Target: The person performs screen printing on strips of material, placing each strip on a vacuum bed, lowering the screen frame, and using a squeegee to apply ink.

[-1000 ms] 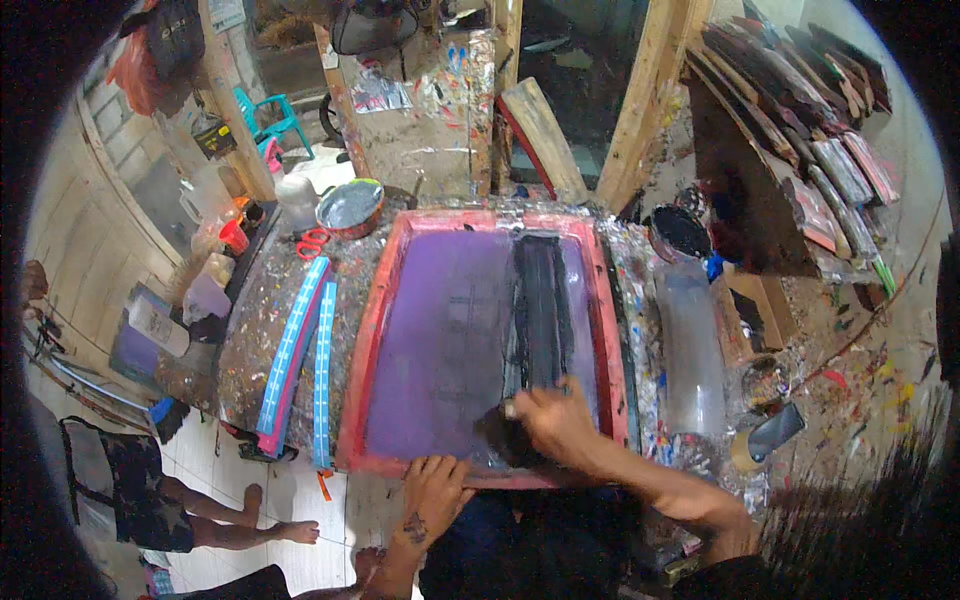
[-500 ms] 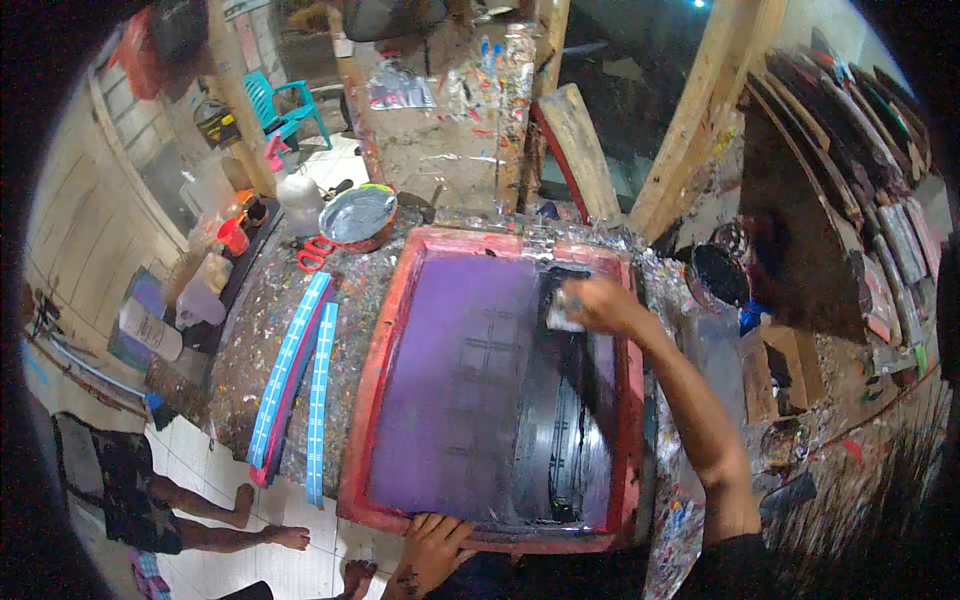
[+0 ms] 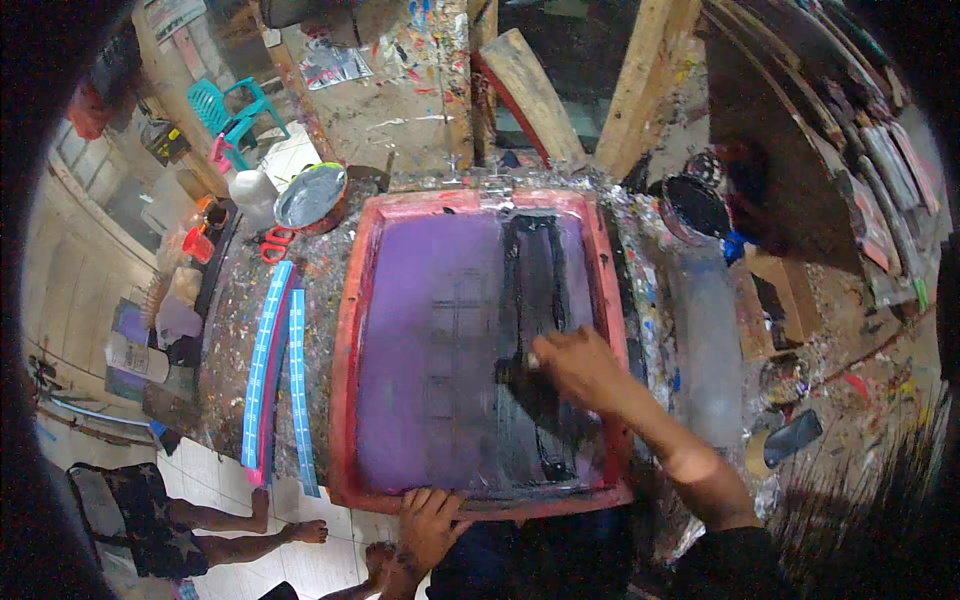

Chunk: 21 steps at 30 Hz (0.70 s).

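Note:
My right hand is closed on a squeegee, its blade down in dark ink on the right part of a purple mesh screen. The screen sits in a red-painted frame on a paint-spattered table. Faint dark line patterns show in the mesh. My left hand has its fingers curled over the frame's near edge.
Blue strips, red scissors and a bowl lie left; an ink bucket, cardboard box and tape roll right. Beyond are stacked squeegees and a teal chair. Another person's legs show at lower left.
My right hand with the squeegee has come back toward me from the far end of the inked band to its middle. My left hand stays on the near edge; the view has shifted slightly.

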Motion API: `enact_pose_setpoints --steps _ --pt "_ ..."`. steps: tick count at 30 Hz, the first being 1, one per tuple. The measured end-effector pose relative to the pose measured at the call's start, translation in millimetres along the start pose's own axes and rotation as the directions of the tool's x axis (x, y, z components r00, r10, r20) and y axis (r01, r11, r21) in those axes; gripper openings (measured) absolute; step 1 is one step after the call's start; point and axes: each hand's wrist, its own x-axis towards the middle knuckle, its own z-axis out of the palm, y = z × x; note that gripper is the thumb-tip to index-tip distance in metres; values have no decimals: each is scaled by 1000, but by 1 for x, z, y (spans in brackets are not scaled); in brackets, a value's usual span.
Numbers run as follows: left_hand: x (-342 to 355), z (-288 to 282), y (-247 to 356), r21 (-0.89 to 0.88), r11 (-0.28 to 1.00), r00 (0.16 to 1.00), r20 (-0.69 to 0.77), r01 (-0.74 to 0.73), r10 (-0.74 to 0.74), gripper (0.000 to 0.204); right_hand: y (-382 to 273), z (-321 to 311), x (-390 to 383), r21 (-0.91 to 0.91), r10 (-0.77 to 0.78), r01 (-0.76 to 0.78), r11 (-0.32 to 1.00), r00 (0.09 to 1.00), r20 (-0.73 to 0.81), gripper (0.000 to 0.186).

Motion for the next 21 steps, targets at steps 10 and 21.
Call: enact_pose_setpoints --steps 10,21 --pt "8 -28 19 90 994 996 -55 -62 67 44 -136 -22 -122 -22 118 -124 992 978 -169 26" --pt "107 -174 97 244 963 133 -957 -117 258 16 -118 -217 -20 -178 -67 -103 979 659 -749 34"
